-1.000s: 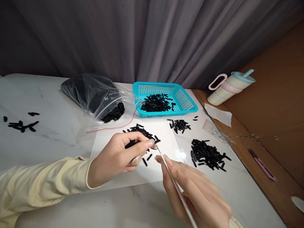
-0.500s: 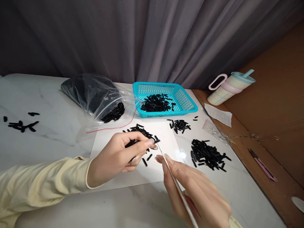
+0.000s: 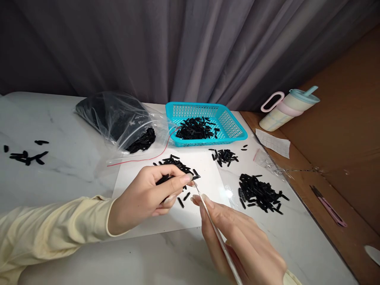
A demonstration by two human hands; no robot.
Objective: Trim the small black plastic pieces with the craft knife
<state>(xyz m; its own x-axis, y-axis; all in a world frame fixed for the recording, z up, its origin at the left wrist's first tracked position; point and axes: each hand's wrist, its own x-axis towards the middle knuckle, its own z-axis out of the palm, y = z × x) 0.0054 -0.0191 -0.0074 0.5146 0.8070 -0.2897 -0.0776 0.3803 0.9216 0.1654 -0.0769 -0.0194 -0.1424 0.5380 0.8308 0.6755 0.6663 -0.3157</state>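
Observation:
My left hand (image 3: 158, 190) pinches a small black strip-like piece (image 3: 196, 177), whose end sticks out past the thumb. In my right hand (image 3: 234, 225) lies a thin whitish tool (image 3: 218, 233) with a fine point, held like a pen. Its tip is at the black piece, close to my left fingertips; whether it touches cannot be made out. Beneath my hands is a white sheet (image 3: 139, 221). A pile of similar black pieces (image 3: 173, 161) lies on it, partly hidden by my left hand.
Behind stand a bulging clear bag (image 3: 111, 114) of black pieces and a blue basket (image 3: 237, 136) holding more. Further piles (image 3: 261, 194) lie on the right, with loose pieces (image 3: 28, 158) far left. A tumbler (image 3: 280, 113) and pink-handled tweezers (image 3: 329, 208) rest on the brown surface.
My right hand has shifted slightly left, and the tool's tip has moved a little left and down along the black piece. My left hand stays almost still.

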